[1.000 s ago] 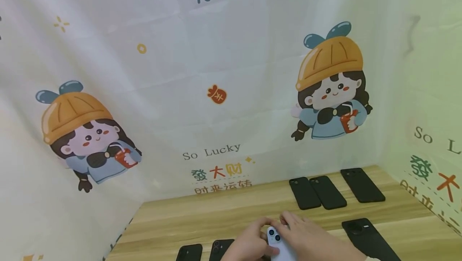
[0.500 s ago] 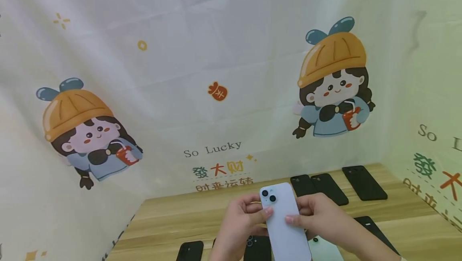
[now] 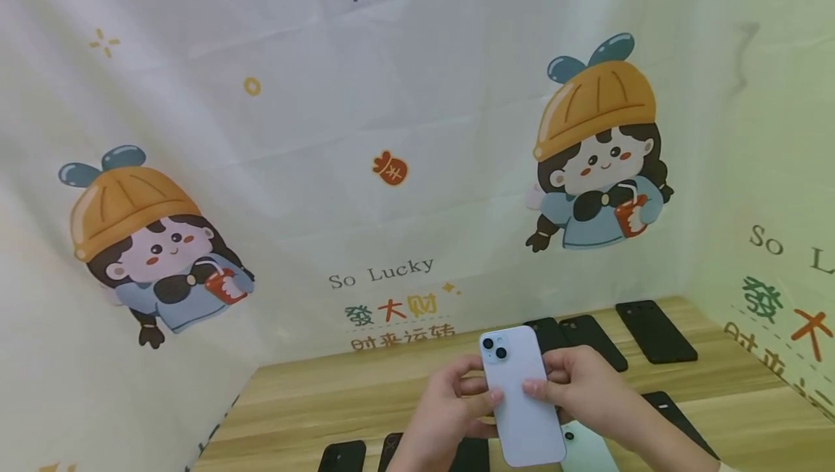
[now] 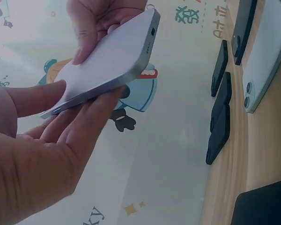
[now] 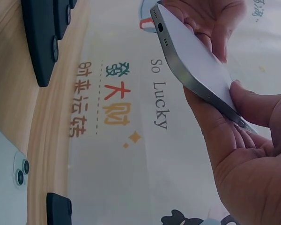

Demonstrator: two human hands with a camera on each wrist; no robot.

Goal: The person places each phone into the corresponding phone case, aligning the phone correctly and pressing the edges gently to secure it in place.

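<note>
A pale lavender smartphone (image 3: 528, 414) is held up over the table, its back with two camera lenses towards the head camera. On its left edge my left hand (image 3: 450, 410) grips it, thumb on the back and fingers behind. My right hand (image 3: 590, 392) grips the right edge in the same manner. In the left wrist view the smartphone (image 4: 107, 61) shows its bottom edge with the charging port, tilted between both hands. The right wrist view has the smartphone (image 5: 201, 61) with my right hand's thumb (image 5: 253, 103) on its back.
Below the hands lies a mint-green phone (image 3: 587, 450), partly covered. Three black phones lie along the back, one of them (image 3: 655, 330) at the right. Another black phone (image 3: 678, 421) is right of my right forearm, and several more, including one (image 3: 342, 456), are at front left. A printed curtain (image 3: 313, 167) encloses the table.
The smartphone has come up from low near the table, where both hands were at its top end. Since half a second ago it has shifted slightly right, and its lower end now shows.
</note>
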